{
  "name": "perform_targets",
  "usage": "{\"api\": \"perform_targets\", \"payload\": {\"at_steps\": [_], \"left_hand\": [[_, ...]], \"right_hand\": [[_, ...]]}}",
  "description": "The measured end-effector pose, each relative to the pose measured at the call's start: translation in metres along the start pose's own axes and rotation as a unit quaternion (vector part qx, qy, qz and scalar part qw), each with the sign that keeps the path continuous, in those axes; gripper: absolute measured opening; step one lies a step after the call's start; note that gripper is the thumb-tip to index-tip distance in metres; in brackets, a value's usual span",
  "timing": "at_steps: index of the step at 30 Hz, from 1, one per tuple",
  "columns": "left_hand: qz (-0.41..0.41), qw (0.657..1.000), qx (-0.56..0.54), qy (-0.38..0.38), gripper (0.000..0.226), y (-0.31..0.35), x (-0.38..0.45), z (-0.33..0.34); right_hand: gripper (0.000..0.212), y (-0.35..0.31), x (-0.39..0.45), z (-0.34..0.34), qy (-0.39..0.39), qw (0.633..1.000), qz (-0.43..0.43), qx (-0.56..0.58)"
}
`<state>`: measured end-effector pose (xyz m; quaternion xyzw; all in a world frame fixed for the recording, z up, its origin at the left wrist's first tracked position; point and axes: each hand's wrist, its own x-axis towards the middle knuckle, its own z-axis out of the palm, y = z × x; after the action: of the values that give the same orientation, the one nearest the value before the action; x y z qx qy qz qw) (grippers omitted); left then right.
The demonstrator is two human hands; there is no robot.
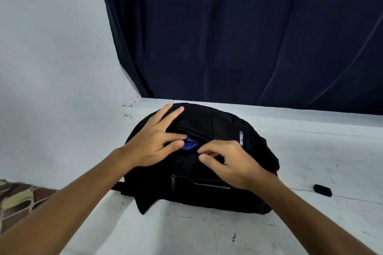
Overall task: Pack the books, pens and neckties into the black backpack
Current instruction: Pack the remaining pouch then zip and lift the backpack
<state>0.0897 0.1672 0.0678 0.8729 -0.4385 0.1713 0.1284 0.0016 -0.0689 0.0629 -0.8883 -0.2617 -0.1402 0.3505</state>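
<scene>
The black backpack (209,194) lies flat on a white surface (310,151) in the middle of the view. Its main zip is parted a little, and a blue item (189,144) shows in the gap; I cannot tell what it is. My left hand (153,140) lies on the backpack's upper left with the fingers spread and straight, fingertips at the gap. My right hand (226,161) sits just right of the gap with curled fingers, pinching at the zip edge; the zip pull itself is hidden. No loose books, pens or neckties are in view.
A small black object (322,190) lies on the white surface to the right of the backpack. A dark curtain (248,37) hangs behind, a pale wall (51,58) stands at the left. Patterned floor (18,198) shows at the lower left.
</scene>
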Motion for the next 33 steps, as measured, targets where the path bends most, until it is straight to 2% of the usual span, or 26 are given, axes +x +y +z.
{"api": "perform_targets", "payload": {"at_steps": [2, 4, 7, 8, 11, 14, 18, 21, 27, 29, 32, 33], "left_hand": [[-0.054, 0.996, -0.069, -0.036, 0.078, -0.001, 0.008, -0.010], [-0.099, 0.983, -0.146, -0.053, 0.093, -0.004, 0.020, -0.024], [-0.173, 0.961, -0.205, -0.063, 0.076, -0.012, 0.038, -0.048], [-0.206, 0.947, -0.235, -0.070, 0.080, -0.015, 0.042, -0.056], [-0.266, 0.912, -0.299, -0.094, 0.127, -0.028, 0.046, -0.076], [-0.291, 0.891, -0.333, -0.105, 0.140, -0.030, 0.046, -0.085], [-0.299, 0.880, -0.353, -0.105, 0.142, -0.032, 0.045, -0.082], [-0.308, 0.875, -0.356, -0.110, 0.125, -0.035, 0.047, -0.081], [-0.329, 0.864, -0.370, -0.092, 0.128, -0.039, 0.052, -0.087], [-0.337, 0.858, -0.378, -0.082, 0.124, -0.041, 0.052, -0.088], [-0.344, 0.855, -0.380, -0.073, 0.125, -0.039, 0.051, -0.088], [-0.345, 0.855, -0.381, -0.068, 0.122, -0.038, 0.050, -0.087]], "right_hand": [[0.035, -0.002, 0.008, 0.012, -0.025, 0.998, 0.036, -0.053], [0.042, -0.003, 0.018, 0.014, -0.019, 0.995, 0.075, -0.069], [0.050, -0.004, 0.039, 0.003, 0.013, 0.992, 0.112, -0.057], [0.051, -0.003, 0.047, -0.002, 0.023, 0.991, 0.128, -0.043], [0.048, -0.004, 0.065, -0.014, 0.022, 0.987, 0.156, -0.009], [0.041, -0.008, 0.077, -0.008, -0.037, 0.988, 0.148, -0.035], [0.033, -0.009, 0.093, 0.020, -0.066, 0.988, 0.128, -0.064], [0.040, -0.013, 0.108, 0.033, -0.046, 0.990, 0.117, -0.069], [0.059, 0.008, 0.136, 0.048, -0.027, 0.975, 0.219, 0.024], [0.052, 0.015, 0.141, 0.052, -0.004, 0.969, 0.239, 0.056], [0.021, 0.020, 0.143, 0.056, 0.030, 0.967, 0.241, 0.079], [0.016, 0.020, 0.142, 0.057, 0.032, 0.967, 0.239, 0.078]]}}
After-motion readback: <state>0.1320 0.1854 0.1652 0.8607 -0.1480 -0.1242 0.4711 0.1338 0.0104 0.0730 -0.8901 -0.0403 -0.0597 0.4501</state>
